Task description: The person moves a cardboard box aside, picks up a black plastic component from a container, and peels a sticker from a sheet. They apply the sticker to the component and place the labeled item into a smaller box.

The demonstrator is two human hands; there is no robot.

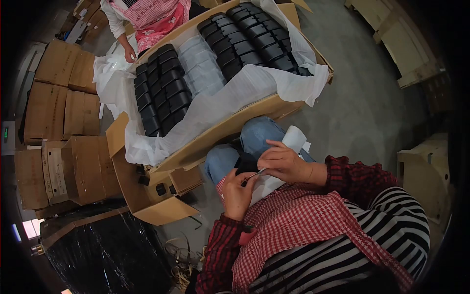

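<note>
Over my lap, my left hand (237, 195) and my right hand (283, 164) are close together, fingers pinched. Between the fingertips is a small thin greyish strip (256, 174), seen nearly edge-on; its kind is not clear. Just behind the fingers a black piece (246, 162) rests by my knees, partly covered by the hands. A white roll (294, 138), apparently of paper or labels, lies beyond my right hand. Some white sheet (266, 187) shows on my lap under the hands.
In front stands a long carton (230, 122) lined with white foam sheet (215, 110), holding rows of black parts (164, 90) and clear-wrapped ones (201, 65). A smaller open box (161, 210) is at left, near stacked cartons (46, 110). Another person's hand (129, 54) is across the carton.
</note>
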